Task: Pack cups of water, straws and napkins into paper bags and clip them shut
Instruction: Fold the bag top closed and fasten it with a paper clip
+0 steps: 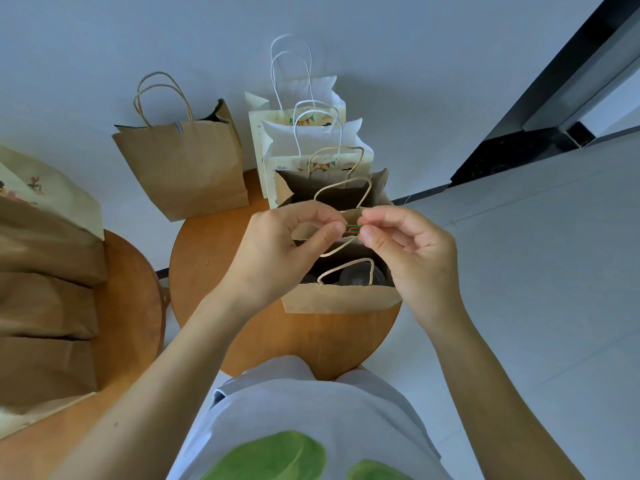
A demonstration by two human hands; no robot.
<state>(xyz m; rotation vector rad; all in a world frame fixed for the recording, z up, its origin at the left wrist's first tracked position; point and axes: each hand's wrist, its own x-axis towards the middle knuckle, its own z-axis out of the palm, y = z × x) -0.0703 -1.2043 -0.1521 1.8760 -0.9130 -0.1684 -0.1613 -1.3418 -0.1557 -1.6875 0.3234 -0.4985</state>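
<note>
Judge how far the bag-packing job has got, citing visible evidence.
Done: the back-left brown bag looks clipped. In hand: left hand and right hand pinch paper clips over the open front bag, cup inside. Left: clip it; the brown bag behind stands open.

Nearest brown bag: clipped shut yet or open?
Open: brown bag gapes, cup visible inside; left hand and right hand pinch the paper clip.

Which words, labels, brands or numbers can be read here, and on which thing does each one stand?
None can be read.
The printed paper bags: only bunting pictures.
The cream bag, left edge: only flower pictures.
The grey clip on the brown paper bag: too small to read.
The paper clip between left hand and right hand: no marking visible.
</note>
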